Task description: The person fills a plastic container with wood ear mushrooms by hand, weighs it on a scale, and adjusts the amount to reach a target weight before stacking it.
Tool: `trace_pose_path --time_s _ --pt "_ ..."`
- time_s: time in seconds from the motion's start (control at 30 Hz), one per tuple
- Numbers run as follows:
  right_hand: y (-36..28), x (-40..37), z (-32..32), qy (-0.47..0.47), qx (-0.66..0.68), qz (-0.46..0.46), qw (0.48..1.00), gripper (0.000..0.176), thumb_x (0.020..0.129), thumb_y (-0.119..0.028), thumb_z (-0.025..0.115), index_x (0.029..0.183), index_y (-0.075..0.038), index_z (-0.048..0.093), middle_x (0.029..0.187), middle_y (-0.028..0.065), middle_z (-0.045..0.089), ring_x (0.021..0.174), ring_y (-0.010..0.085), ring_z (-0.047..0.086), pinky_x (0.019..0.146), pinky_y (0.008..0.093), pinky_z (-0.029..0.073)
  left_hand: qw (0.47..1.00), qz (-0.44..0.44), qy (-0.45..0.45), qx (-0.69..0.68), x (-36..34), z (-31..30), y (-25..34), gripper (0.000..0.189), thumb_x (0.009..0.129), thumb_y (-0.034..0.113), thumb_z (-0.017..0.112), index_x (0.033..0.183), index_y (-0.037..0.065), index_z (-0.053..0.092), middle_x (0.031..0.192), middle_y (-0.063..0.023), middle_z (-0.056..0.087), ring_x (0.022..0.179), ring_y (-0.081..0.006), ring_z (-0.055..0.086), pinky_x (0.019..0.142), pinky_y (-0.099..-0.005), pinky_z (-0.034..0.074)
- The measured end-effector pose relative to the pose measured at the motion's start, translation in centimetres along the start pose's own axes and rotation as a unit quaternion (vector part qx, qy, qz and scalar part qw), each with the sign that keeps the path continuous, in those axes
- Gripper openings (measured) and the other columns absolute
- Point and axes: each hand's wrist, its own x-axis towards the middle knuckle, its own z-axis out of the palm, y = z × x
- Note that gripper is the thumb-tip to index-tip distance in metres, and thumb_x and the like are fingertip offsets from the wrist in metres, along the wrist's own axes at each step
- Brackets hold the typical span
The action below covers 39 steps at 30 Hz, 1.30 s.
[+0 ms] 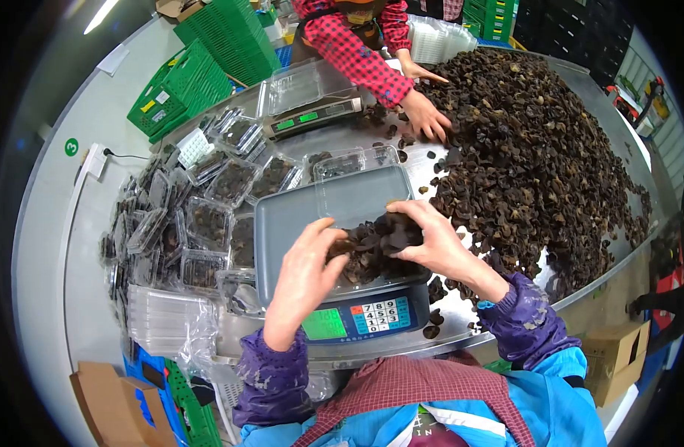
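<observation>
Dark, curled wood ear mushrooms sit heaped in a clear plastic box on the grey tray of a weighing scale. Curved around the left side of this heap is my left hand, its fingers closed on the mushrooms. My right hand grips mushrooms at the right side between thumb and fingers. The box's clear lid appears to lie over the tray behind the heap. A lit green display and a keypad show at the scale's front; the digits are hard to read.
A large mushroom pile covers the table's right side. Filled clear boxes crowd the left, with stacked empty trays nearer me. Opposite, a co-worker's hands touch the pile beside a second scale. Green crates stand beyond.
</observation>
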Motion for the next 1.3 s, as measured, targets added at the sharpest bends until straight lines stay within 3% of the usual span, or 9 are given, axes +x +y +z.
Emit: trace_pose_path --time_s 0.17,0.33,0.63,0.73,0.87,1.03,1.1,1.17,1.3 --pt "0.4 -0.6 -0.2 0.0 0.077 0.009 0.997 0.059 0.066 -0.012 0.076 0.119 -0.004 0.05 0.118 0.0139 0.051 0.109 0.027 0.053 0.094 0.0346 0.043 0.997 -0.053 0.042 -0.04 -1.9 -0.9 -1.4 0.033 0.075 0.006 0.066 0.108 0.006 0.059 0.115 -0.0114 0.058 0.1 -0.0288 0.059 0.073 -0.0353 0.052" --pt "1.0 -2.8 -2.6 0.053 0.302 0.147 0.941 0.026 0.08 -0.004 0.065 0.103 -0.01 0.056 0.094 0.0014 0.059 0.072 0.0057 0.056 0.053 0.0181 0.047 0.994 -0.086 0.047 -0.043 -3.4 -0.7 -2.9 0.035 0.076 0.006 0.066 0.11 0.006 0.058 0.115 -0.0116 0.058 0.1 -0.0285 0.059 0.074 -0.0355 0.051" --pt "6.9 -8.5 -5.9 0.158 0.107 0.194 0.962 0.015 0.081 -0.008 0.063 0.095 -0.003 0.058 0.081 -0.0018 0.058 0.077 0.0068 0.053 0.067 0.0201 0.044 0.992 -0.108 0.053 -0.033 -4.4 -0.8 -4.5 0.034 0.078 0.01 0.064 0.111 0.004 0.057 0.114 -0.0131 0.057 0.1 -0.0314 0.057 0.075 -0.0376 0.051" --pt "6.8 -9.5 -6.6 0.075 -0.046 0.261 0.961 0.027 0.08 -0.008 0.063 0.107 -0.006 0.059 0.101 0.0059 0.058 0.082 0.0151 0.058 0.065 0.0254 0.049 0.992 -0.116 0.044 -0.02 -4.2 -1.0 -4.3 0.036 0.077 0.007 0.063 0.112 0.004 0.058 0.113 -0.012 0.058 0.097 -0.0252 0.058 0.075 -0.0326 0.05" --pt "5.9 -9.7 -6.2 0.056 -0.102 0.239 0.964 0.039 0.077 -0.004 0.066 0.115 -0.007 0.056 0.121 0.0093 0.05 0.086 0.0202 0.065 0.07 0.0298 0.053 0.995 -0.088 0.043 -0.011 -4.1 -0.5 -5.3 0.04 0.079 0.011 0.064 0.117 0.005 0.056 0.116 -0.0119 0.057 0.102 -0.0268 0.057 0.08 -0.0335 0.05" --pt "3.8 -7.9 -3.4 0.07 -0.005 0.16 0.985 0.033 0.07 -0.008 0.074 0.101 -0.006 0.063 0.091 0.0037 0.064 0.071 0.013 0.059 0.061 0.0255 0.048 0.996 -0.079 0.029 0.001 -3.2 0.9 -4.3 0.056 0.083 0.016 0.061 0.132 0.002 0.039 0.129 -0.0202 0.046 0.121 -0.0332 0.044 0.097 -0.0389 0.038" --pt "2.6 -6.6 -1.7 0.072 -0.14 0.031 0.987 0.037 0.065 -0.018 0.078 0.098 -0.009 0.064 0.088 0.0053 0.064 0.078 0.0202 0.058 0.067 0.0301 0.049 0.999 -0.037 -0.022 0.018 -2.7 2.5 -4.2 0.068 0.085 0.023 0.059 0.138 -0.004 0.027 0.137 -0.0276 0.034 0.131 -0.0383 0.029 0.108 -0.0419 0.024" --pt "1.8 -4.7 -0.1 0.06 -0.227 -0.104 0.966 0.037 0.06 -0.02 0.08 0.091 -0.012 0.063 0.083 0.0024 0.061 0.079 0.0238 0.056 0.069 0.0347 0.045 0.996 -0.018 -0.051 0.065 -2.4 4.5 -3.1 0.067 0.081 0.025 0.062 0.135 -0.004 0.032 0.136 -0.0226 0.037 0.131 -0.0405 0.026 0.104 -0.0494 0.024" --pt "2.3 -2.6 4.0 0.089 -0.353 -0.104 0.926 0.031 0.06 -0.021 0.073 0.082 -0.014 0.052 0.076 0.0011 0.056 0.08 0.0228 0.054 0.075 0.0388 0.039 0.99 -0.033 -0.044 0.13 -2.1 5.8 -2.0 0.063 0.079 0.02 0.064 0.132 -0.001 0.037 0.134 -0.0175 0.041 0.131 -0.0403 0.025 0.103 -0.0561 0.021"
